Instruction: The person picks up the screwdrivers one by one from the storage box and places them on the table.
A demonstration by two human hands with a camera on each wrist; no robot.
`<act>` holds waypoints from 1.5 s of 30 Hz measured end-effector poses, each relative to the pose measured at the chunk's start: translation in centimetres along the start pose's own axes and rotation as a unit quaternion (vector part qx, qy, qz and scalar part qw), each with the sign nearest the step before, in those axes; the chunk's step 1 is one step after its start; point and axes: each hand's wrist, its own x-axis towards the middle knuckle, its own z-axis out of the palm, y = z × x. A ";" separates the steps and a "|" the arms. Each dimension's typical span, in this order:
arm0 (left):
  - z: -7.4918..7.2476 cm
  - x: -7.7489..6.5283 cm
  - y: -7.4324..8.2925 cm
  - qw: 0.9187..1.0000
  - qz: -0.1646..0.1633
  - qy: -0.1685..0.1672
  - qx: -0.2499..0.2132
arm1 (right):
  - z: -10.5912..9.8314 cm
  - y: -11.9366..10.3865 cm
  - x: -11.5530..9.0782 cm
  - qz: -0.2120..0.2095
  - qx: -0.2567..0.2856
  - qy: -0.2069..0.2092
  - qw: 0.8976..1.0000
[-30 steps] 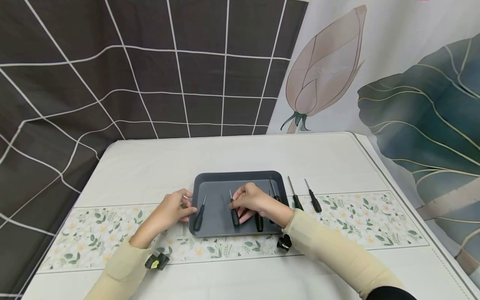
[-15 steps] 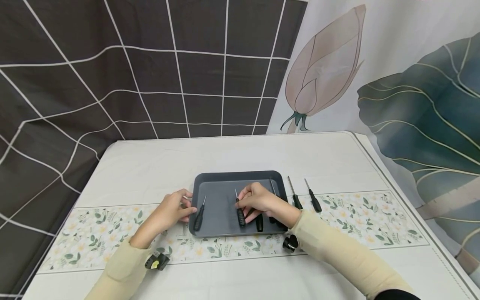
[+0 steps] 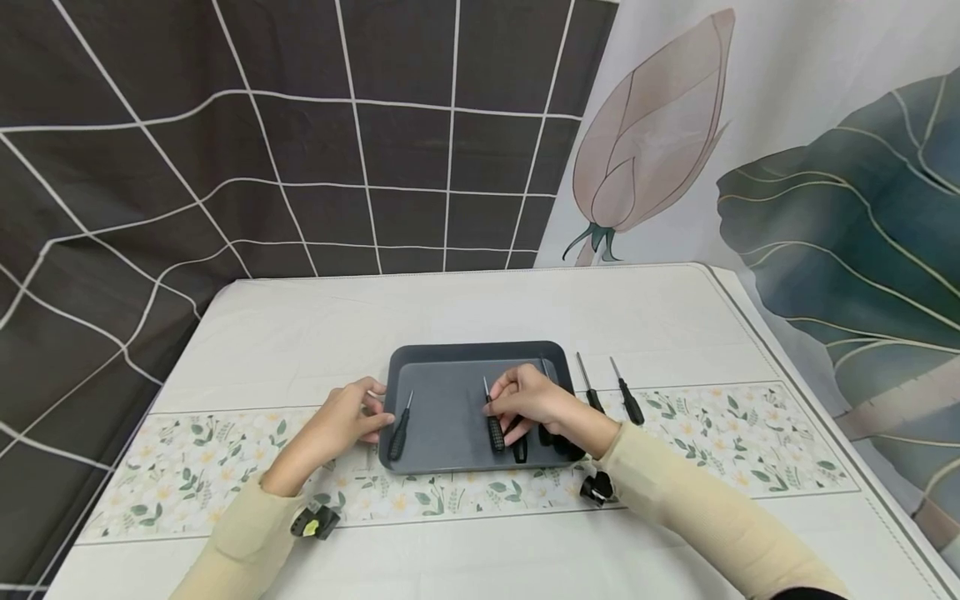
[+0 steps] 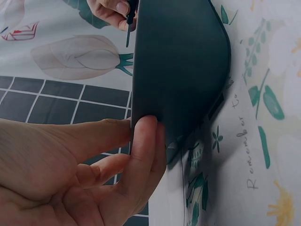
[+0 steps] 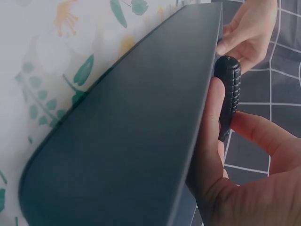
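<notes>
A grey tray (image 3: 442,375) lies on the table, and my left hand (image 3: 348,421) pinches its left rim. In the left wrist view, the fingers (image 4: 143,143) press against the tray's outer wall (image 4: 183,47). Over the tray's right half, my right hand (image 3: 528,398) grips a black screwdriver (image 3: 496,435) between thumb and fingers, shaft pointing away from me. Its ribbed handle (image 5: 230,89) shows in the right wrist view. Another screwdriver (image 3: 399,437) lies at the tray's left end. Beneath and beside my right hand are more dark handles (image 3: 521,451), partly hidden by hand and wrist.
Two screwdrivers lie on the table right of the tray, a nearer one (image 3: 590,393) close to the rim and a farther one (image 3: 630,403). A floral band (image 3: 225,467) crosses the white tablecloth (image 3: 315,333). A dark grid curtain (image 3: 300,150) hangs behind.
My right hand has moved to the right across the tray with the screwdriver, closer to the other dark handles. My left hand stays at the left rim.
</notes>
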 end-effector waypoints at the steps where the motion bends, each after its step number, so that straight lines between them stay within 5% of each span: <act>1: 0.0 0.0 0.0 1.000 -0.001 0.000 -0.001 | -0.1 0.0 -0.1 0.000 0.002 0.001 1.000; 15: -0.1 0.1 -0.2 1.000 0.001 -0.004 0.004 | -1.7 0.6 -1.0 -0.040 0.008 -0.003 0.999; 45: -0.1 -0.1 0.2 1.000 -0.003 -0.004 0.005 | -4.8 1.6 -2.8 -0.049 0.020 -0.001 0.999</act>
